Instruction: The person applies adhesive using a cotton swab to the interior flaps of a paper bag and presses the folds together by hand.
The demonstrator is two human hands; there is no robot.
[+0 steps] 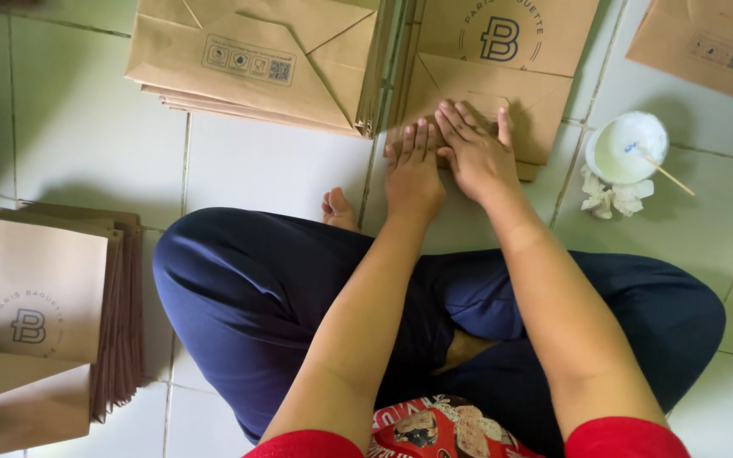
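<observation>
Soft, even daylight fills the view, casting only faint shadows toward nine o'clock of the paper stacks and legs, with a mild sheen on the tiled floor, sharp focus throughout and slight bending at the edges.

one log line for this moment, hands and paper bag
left hand: flat on bag fold | right hand: pressing brown paper bag | glue bowl: right, untouched

My palms hide the lower fold of the brown paper bag; its top runs off the frame. Left stack cut by the edge. Top-right bag cropped. White bowl's contents too small to tell.
</observation>
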